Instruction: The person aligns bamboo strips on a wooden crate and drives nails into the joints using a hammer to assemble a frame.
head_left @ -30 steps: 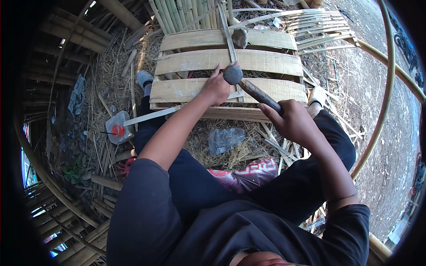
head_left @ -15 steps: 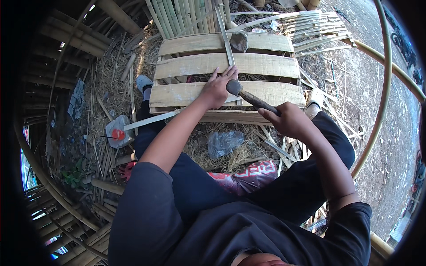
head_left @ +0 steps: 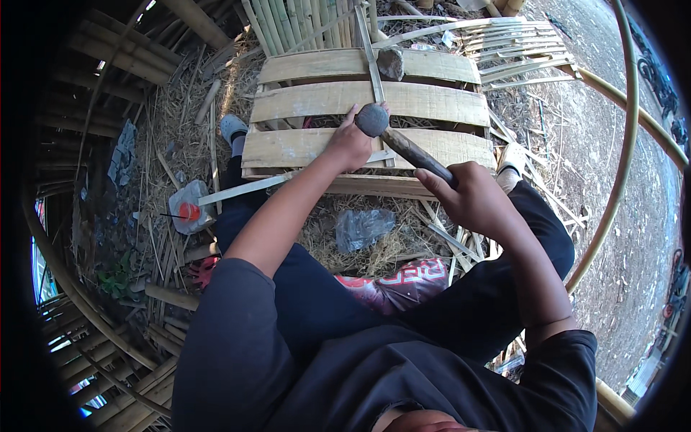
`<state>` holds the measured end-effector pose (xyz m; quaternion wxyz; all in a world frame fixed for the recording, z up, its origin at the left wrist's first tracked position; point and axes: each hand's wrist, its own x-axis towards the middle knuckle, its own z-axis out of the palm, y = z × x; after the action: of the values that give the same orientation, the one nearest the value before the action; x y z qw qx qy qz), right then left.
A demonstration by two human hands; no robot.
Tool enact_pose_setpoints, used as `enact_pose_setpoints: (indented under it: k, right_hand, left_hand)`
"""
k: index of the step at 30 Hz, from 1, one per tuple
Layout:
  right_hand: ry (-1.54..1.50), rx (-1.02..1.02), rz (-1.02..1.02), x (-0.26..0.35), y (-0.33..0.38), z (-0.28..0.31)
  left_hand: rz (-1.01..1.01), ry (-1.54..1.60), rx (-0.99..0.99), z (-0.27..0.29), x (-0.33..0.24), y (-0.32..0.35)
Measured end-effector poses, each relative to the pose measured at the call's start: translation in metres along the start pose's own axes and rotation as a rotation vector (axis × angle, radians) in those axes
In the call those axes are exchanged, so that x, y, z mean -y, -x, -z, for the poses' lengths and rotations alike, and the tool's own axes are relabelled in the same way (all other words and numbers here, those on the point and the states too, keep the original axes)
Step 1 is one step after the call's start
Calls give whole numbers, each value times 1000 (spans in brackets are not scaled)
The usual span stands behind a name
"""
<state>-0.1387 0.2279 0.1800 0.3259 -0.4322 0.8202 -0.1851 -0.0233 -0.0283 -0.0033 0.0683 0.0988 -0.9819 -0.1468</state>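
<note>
My right hand (head_left: 471,196) is closed round the dark wooden handle of a hammer (head_left: 412,153), thumb laid along it. The round grey hammer head appears over my left hand (head_left: 348,148) and hides most of its fingers. That left hand lies on a low wooden slatted bench (head_left: 302,148), its visible fingertips stretched out and apart beside a thin bamboo strip (head_left: 371,63). The strip runs away from me across the slats. A second pale strip (head_left: 245,190) passes under my left forearm and out to the left.
A stone (head_left: 391,65) rests on the bench's far slat. Beyond stand upright bamboo slats (head_left: 309,29), with a bamboo lattice (head_left: 515,47) at far right. A clear plastic bag (head_left: 365,229) and a bag with red contents (head_left: 190,210) lie on the straw-littered ground. Curved bamboo poles (head_left: 625,158) arch at right.
The hammer head has risen slightly and swung left, now covering more of my left hand's fingers. My left hand stays at nearly the same spot on the bench.
</note>
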Motion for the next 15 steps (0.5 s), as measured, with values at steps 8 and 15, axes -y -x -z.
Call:
enact_pose_setpoints:
  k: [8,15]
  right_hand:
    - [22,48,-37,-4,-5,-2]
    - [128,60,-71,-43,-21,-21]
  left_hand:
    - [39,71,3,-11,11,8]
    - [-26,18,-10,-1,-18,-7]
